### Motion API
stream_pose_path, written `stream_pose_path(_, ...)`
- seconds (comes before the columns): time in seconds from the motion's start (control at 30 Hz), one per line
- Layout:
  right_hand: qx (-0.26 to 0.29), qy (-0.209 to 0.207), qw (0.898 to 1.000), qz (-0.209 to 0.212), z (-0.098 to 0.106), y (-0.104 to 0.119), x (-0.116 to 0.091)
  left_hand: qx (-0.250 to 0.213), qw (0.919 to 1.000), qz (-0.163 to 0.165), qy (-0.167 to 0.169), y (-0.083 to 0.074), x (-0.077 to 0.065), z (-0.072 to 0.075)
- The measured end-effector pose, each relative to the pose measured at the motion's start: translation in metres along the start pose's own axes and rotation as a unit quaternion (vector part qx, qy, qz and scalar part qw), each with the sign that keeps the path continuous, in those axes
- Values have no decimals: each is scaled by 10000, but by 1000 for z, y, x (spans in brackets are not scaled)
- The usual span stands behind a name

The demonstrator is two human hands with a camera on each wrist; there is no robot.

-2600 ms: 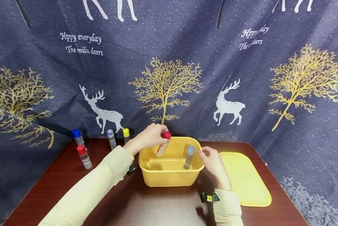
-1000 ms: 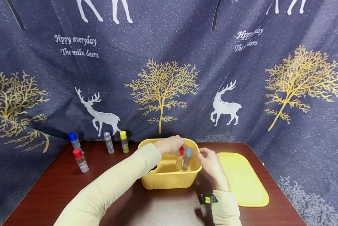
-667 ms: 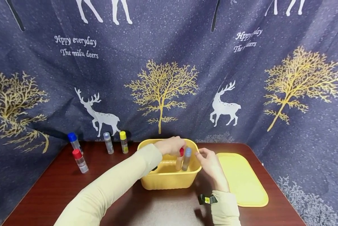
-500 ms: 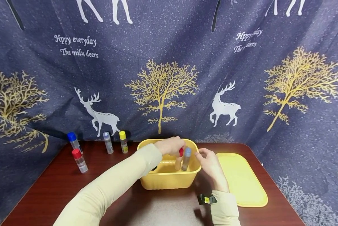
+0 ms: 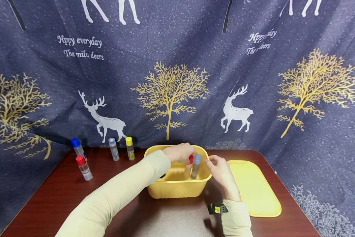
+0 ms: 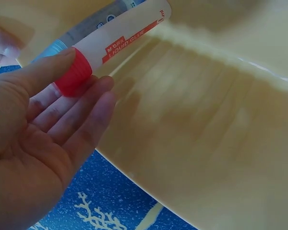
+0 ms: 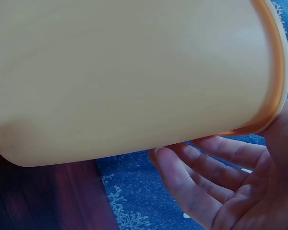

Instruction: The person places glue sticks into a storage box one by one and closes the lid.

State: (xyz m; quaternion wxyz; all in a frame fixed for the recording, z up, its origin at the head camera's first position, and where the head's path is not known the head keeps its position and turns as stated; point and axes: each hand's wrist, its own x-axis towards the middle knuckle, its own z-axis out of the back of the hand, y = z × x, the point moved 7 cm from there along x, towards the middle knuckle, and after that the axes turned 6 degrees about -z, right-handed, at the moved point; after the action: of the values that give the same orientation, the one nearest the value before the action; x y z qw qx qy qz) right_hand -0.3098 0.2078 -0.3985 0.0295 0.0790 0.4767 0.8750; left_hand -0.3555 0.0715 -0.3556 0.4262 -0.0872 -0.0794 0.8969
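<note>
Inside the yellow storage box [image 5: 177,190], my left hand [image 5: 180,152] pinches the red cap of a white liquid glue bottle [image 6: 127,38] between thumb and fingers. The printed label faces the left wrist camera. Right beside it stands a clear glue bottle with a light blue cap [image 5: 196,167], close to the box's right wall. My right hand [image 5: 223,174] holds the box's right rim, thumb at the rim and fingers along the outside wall in the right wrist view. In the head view, the left hand hides part of the red cap.
A flat yellow lid [image 5: 252,187] lies on the table at the right. On the left stand a blue-capped bottle [image 5: 78,148], a red-capped bottle [image 5: 84,168], a pale-capped bottle [image 5: 114,149] and a yellow-capped bottle [image 5: 130,149]. A dark patterned curtain [image 5: 195,42] hangs behind the table.
My left hand has moved right and down, bringing the liquid glue bottle from above the box's left part to beside the light-blue-capped bottle. Over the last second both hands have stayed nearly still.
</note>
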Motion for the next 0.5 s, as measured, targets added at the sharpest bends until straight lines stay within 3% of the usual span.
stream_pose_path(0.5, 14, 35, 10000, -15, -1, 1, -1, -78, 9998, 133, 160, 2, -7, 2)
